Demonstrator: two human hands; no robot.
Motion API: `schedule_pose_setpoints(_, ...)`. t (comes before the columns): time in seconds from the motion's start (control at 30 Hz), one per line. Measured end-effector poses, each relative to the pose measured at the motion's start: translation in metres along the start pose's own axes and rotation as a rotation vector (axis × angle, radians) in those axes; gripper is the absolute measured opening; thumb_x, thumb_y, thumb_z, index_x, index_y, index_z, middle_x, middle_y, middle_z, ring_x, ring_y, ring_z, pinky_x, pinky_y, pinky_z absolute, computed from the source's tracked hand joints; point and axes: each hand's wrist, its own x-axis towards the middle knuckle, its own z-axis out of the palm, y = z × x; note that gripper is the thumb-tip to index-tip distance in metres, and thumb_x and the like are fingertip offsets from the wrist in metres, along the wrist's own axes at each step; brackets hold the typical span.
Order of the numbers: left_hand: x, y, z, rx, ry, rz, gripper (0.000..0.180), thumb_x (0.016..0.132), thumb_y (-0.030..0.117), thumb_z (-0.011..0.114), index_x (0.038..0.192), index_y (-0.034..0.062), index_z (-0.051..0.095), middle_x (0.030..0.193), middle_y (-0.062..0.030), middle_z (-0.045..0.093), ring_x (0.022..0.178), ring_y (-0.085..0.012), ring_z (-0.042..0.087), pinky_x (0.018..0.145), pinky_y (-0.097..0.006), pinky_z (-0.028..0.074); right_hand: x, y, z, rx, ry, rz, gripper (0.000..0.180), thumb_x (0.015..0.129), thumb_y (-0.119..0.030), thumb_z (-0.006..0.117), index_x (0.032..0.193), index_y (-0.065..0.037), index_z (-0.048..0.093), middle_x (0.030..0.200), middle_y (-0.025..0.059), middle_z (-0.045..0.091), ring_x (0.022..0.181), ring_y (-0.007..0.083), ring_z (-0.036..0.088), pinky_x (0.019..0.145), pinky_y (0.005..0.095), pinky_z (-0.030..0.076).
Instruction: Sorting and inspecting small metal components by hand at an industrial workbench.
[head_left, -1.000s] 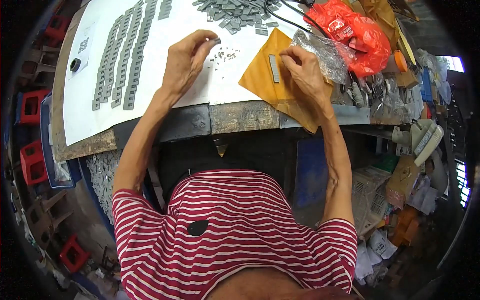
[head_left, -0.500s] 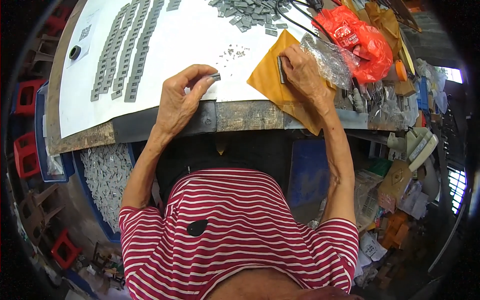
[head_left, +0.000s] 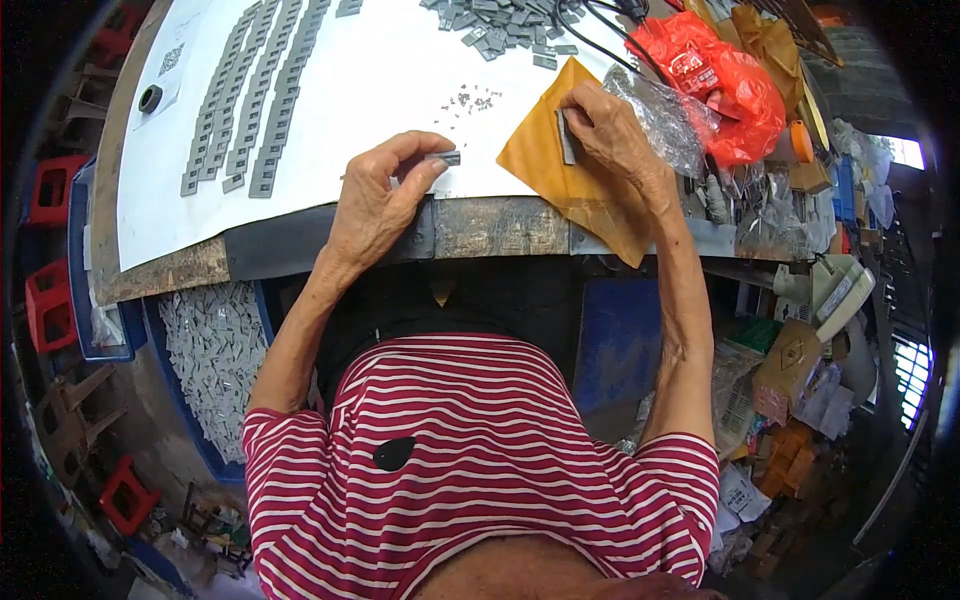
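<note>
A small grey rectangular piece (head_left: 449,158) is pinched between the thumb and forefinger of my left hand (head_left: 375,200), just above the white sheet (head_left: 330,110) near the table's front edge. My right hand (head_left: 620,140) grips a flat grey strip (head_left: 566,138) with bent fingers, over a yellow-brown folded sheet (head_left: 530,150) that hangs past the edge. My fingers cover the strip's right side. Between the hands and farther back lie several tiny loose bits (head_left: 468,101).
Long rows of grey pieces (head_left: 272,130) stretch along the left, near a black ring (head_left: 150,99). A heap of grey pieces (head_left: 500,25) lies at the back. Bubble wrap (head_left: 655,120), black cables (head_left: 585,38) and a red plastic bag (head_left: 740,110) crowd the right.
My left hand has shifted slightly to the right with the small grey piece. My right hand stays almost in place, still gripping the strip.
</note>
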Motion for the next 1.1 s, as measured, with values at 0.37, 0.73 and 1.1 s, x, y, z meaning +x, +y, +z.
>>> schedule_pose_setpoints(0.37, -0.0007, -0.0014, 0.0025, 0.027, -0.074, -0.053, 0.019, 0.083, 0.010, 0.053, 0.098, 0.0008, 0.061, 0.086, -0.0057, 0.062, 0.078, -0.0112, 0.056, 0.073, -0.025, 0.045, 0.0000, 0.0005, 0.0048, -0.096, -0.022, -0.020, 0.009, 0.073, 0.001, 0.051, 0.082, 0.001, 0.049, 0.074, 0.0167, 0.052, 0.067, 0.0340, 0.054, 0.059, 0.0383, 0.044)
schedule_pose_setpoints(0.73, -0.0008, -0.0055, 0.0050, 0.037, -0.057, -0.054, 0.019, 0.083, 0.010, 0.054, 0.098, 0.0015, 0.061, 0.087, -0.0054, 0.062, 0.078, -0.0107, 0.057, 0.072, -0.024, 0.046, -0.0042, 0.0004, 0.0052, -0.180, 0.004, -0.076, 0.007, 0.075, 0.002, 0.051, 0.081, 0.001, 0.048, 0.076, 0.0154, 0.052, 0.068, 0.0331, 0.055, 0.059, 0.0379, 0.045)
schedule_pose_setpoints(1.1, -0.0014, -0.0070, 0.0064, 0.045, -0.058, -0.050, 0.019, 0.083, 0.009, 0.053, 0.099, 0.0011, 0.061, 0.087, -0.0050, 0.062, 0.078, -0.0101, 0.056, 0.072, -0.024, 0.046, -0.0055, -0.0038, 0.0033, -0.164, 0.006, -0.020, 0.006, 0.077, 0.001, 0.051, 0.083, 0.000, 0.049, 0.077, 0.0151, 0.052, 0.069, 0.0316, 0.056, 0.059, 0.0374, 0.045)
